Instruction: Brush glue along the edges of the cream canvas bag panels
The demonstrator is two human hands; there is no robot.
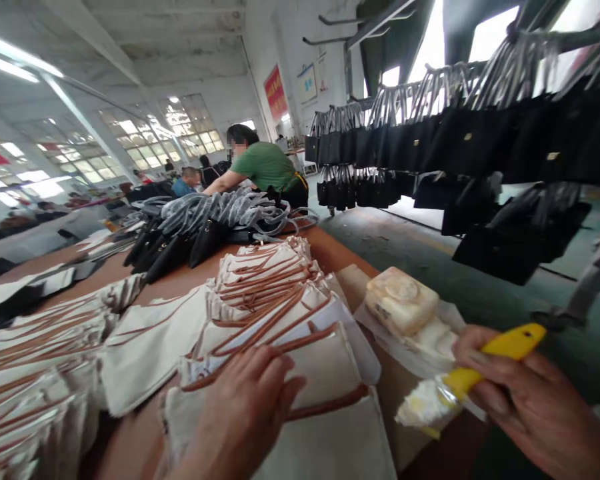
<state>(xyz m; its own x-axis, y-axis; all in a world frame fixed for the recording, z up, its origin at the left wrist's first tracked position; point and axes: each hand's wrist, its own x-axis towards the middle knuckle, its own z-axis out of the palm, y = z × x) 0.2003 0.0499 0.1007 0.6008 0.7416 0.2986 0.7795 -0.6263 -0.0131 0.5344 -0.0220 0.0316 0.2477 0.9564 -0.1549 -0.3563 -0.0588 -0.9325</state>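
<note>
My right hand (520, 393) is closed around the yellow handle of a brush (463, 383), its bristles coated with whitish paste and pointing left. My left hand (250, 400) rests on cream fabric pieces with brown trim (325, 367), fingers bent; whether it grips an edge is hidden. Beyond the brush, a yellowish-white plastic container (403, 300) lies on paper at the table's right edge.
More cream pieces (145, 347) lie in overlapping rows on the brown table (340, 250). Black bags with wrapped handles (210, 233) are heaped farther back, where a person in green (267, 167) leans over. Racks of black bags (450, 140) stand at right.
</note>
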